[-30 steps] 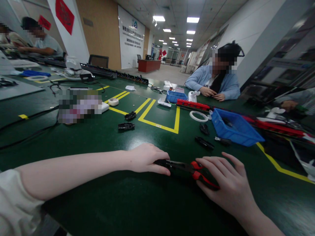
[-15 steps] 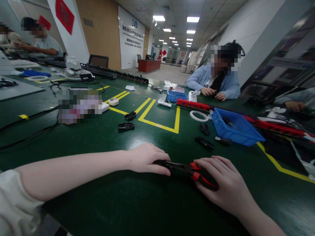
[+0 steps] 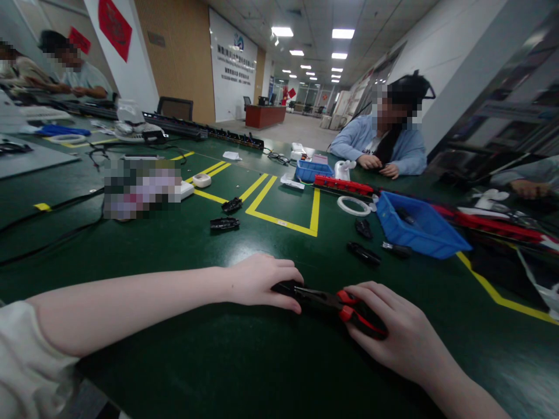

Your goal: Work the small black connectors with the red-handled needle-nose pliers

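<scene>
My left hand (image 3: pixel 266 283) is closed around a small black plastic part (image 3: pixel 286 287), mostly covered by the fingers. Red-and-black pliers (image 3: pixel 345 305) lie in my right hand (image 3: pixel 388 326), with fingers and thumb wrapped about the handles. The pliers' long jaws point left and reach the black part at my left fingertips; whether they grip it I cannot tell. Beyond my hands on the green table (image 3: pixel 196 349), two black plastic pieces (image 3: pixel 225 223) lie to the left. Several more dark pieces (image 3: pixel 364 253) rest to the right, near a blue bin.
The blue bin (image 3: pixel 419 227) stands right, with dark pieces inside. A white ring (image 3: pixel 353 205) and a red strip (image 3: pixel 343 185) lie beside it. A roll of tape (image 3: pixel 201 180) sits back left. A person (image 3: pixel 379 139) sits across the table. Yellow tape (image 3: pixel 283 223) marks the tabletop.
Both hands hold nearly the same place. The left fingers and the black part have shifted very slightly; the pliers remain against it.
</scene>
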The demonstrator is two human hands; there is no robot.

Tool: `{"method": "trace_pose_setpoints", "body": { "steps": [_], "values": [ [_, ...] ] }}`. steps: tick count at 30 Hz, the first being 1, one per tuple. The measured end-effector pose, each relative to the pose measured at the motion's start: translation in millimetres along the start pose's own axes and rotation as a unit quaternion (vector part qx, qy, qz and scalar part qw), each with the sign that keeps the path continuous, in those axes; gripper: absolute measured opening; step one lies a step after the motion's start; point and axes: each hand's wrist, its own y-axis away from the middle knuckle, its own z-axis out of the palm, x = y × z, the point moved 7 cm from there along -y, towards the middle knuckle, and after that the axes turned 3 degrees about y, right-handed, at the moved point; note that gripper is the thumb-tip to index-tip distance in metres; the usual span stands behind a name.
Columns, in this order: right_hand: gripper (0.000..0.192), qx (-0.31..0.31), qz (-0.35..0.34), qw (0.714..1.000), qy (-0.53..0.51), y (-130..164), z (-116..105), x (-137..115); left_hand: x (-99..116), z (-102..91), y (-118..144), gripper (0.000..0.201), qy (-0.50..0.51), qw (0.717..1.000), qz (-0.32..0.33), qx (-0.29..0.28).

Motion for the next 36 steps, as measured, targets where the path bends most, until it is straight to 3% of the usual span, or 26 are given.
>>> {"method": "trace_pose_setpoints", "body": {
  "steps": [17,23,36],
  "values": [
    [0.033,-0.023,0.028,0.999,-0.021,-3,1,3,7,-3.1,1,0.037,0.005,0.999,0.030,0.012],
    [0.032,-0.042,0.032,0.998,-0.031,-3,4,4,8,-8.1,4,0.039,0.010,0.998,0.020,0.056],
    [0.040,-0.017,0.024,1.000,0.007,-2,1,5,9,-3.7,3,0.044,0.008,0.998,0.039,0.041]
  ]
}}
